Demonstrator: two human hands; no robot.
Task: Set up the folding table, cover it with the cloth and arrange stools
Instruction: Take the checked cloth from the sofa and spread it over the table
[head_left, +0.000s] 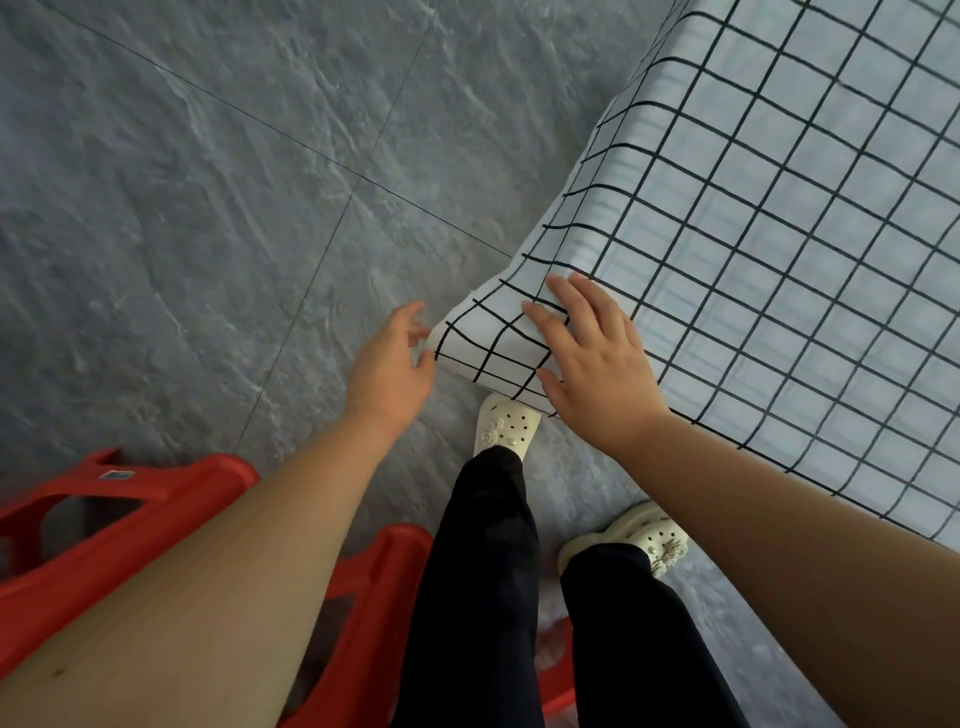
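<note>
Open floor (208, 208) stretches left of the table, likely room enough for stools. The cloth (779, 234) covers the table, which is hidden beneath; its corner droops past the near edge. It looks thin, soft and light, prone to slide, so that hanging corner is the place to grip. Two red stools (104, 519) sit lower left. The right hand (597, 364) lies flat on the corner, fingers spread; the left hand (389, 364) hovers at its tip, fingers loose, holding nothing

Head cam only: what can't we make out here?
1. Folding table: head view, entirely under the checked cloth; legs and frame unseen.
2. Red stools: covered by the left forearm and trouser legs, cut by the left and bottom edges; count unclear.
3. Left hand: at the cloth's corner; pinching or only touching, cannot tell.
</note>
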